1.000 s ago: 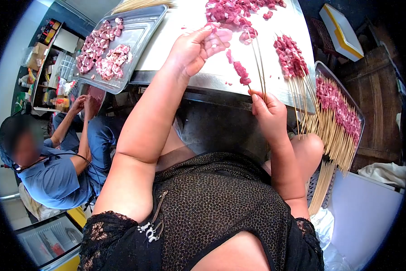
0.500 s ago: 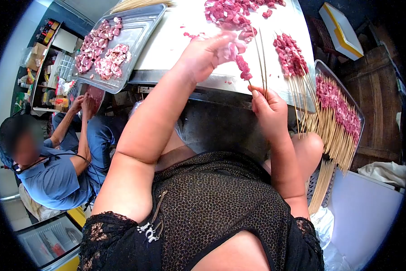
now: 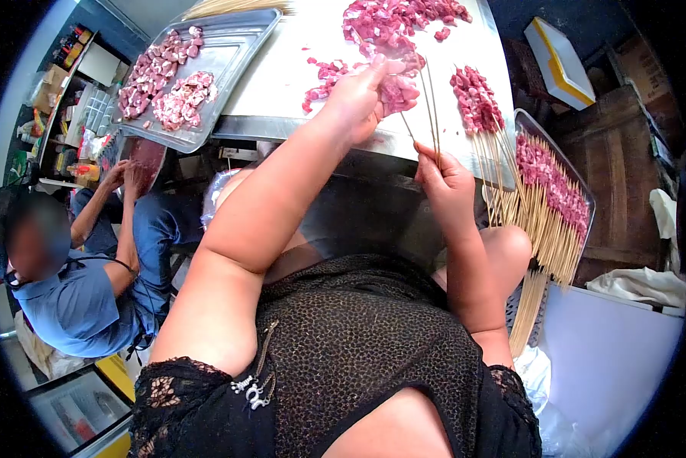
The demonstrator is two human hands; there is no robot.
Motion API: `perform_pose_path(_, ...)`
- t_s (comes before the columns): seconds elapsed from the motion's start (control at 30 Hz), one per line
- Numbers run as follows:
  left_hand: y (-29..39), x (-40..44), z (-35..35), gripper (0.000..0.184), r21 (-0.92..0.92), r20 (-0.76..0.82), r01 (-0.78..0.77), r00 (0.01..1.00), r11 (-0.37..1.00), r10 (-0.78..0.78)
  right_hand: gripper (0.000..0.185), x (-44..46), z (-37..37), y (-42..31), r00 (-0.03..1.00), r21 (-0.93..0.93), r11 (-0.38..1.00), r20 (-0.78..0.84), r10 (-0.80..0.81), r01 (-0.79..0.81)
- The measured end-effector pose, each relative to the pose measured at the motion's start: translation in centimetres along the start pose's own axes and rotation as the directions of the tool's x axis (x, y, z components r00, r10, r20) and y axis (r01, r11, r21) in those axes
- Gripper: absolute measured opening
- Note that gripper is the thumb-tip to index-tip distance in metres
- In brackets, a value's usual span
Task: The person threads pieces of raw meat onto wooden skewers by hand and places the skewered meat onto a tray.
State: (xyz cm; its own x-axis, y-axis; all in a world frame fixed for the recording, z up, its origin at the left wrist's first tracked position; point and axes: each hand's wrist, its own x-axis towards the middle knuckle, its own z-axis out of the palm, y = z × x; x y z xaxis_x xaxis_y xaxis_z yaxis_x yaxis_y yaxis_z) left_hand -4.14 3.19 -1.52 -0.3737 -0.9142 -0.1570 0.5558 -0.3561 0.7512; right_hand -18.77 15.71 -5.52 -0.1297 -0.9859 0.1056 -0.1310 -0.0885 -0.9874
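Observation:
My left hand point(image 3: 357, 103) is over the white table near its front edge. Its fingers close around pink pieces of raw meat point(image 3: 399, 93) at the upper end of a thin skewer. My right hand point(image 3: 445, 185) grips several bamboo skewers point(image 3: 431, 103) low down, just off the table's edge. Two of them point up bare past the meat. Between my hands, the slanted skewer's lower stretch shows no meat. Loose cut meat point(image 3: 381, 30) is heaped beyond my left hand, with a smaller pile point(image 3: 324, 80) beside it.
Finished meat skewers point(image 3: 476, 99) lie on the table's right side; more fill a tray point(image 3: 589, 200) beyond it. A metal tray point(image 3: 240, 57) with two meat piles sits at left. At far left, another person point(image 3: 68, 298) sits with both hands near a reddish container point(image 3: 146, 156).
My left hand has moved slightly right and down. Meat pieces that showed on the skewer between my hands are no longer seen there. The view has shifted a little.

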Motion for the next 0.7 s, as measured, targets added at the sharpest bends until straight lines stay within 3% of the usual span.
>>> perform_pose_path(0.2,1.1,-1.3,2.3,0.028,-0.166,-0.15,-0.074,0.987,0.983,0.049,0.021,-0.5,1.3,-1.1,1.0,-0.04,0.999,0.024,0.009,-0.008)
perform_pose_path(0.43,1.3,-1.8,2.4,0.03,-0.117,-0.106,-0.123,0.988,0.986,0.111,0.02,-0.9,2.5,-2.4,1.0,-0.031,1.0,0.029,0.003,-0.002)
perform_pose_path(0.5,1.4,-1.4,2.1,0.04,-0.116,0.113,-0.144,0.981,0.983,0.157,0.02,-0.7,2.3,-2.6,1.0,0.051,0.999,-0.009,-0.007,0.008)
perform_pose_path(0.53,1.6,-1.0,1.9,0.055,-0.15,0.18,-0.12,0.973,0.981,0.147,0.02,-0.7,1.9,-2.8,1.0,0.045,0.999,-0.014,-0.01,0.011)
perform_pose_path(0.63,2.2,-0.5,1.3,0.071,-0.146,0.213,-0.016,0.976,0.989,0.047,0.021,-0.7,0.6,-3.0,0.997,0.043,0.999,-0.08,0.015,-0.011)
perform_pose_path(0.7,2.3,0.2,0.4,0.078,-0.111,0.236,-0.054,0.968,0.992,0.079,0.022,-0.9,-0.2,-2.8,0.997,0.046,0.998,-0.063,0.05,-0.047)
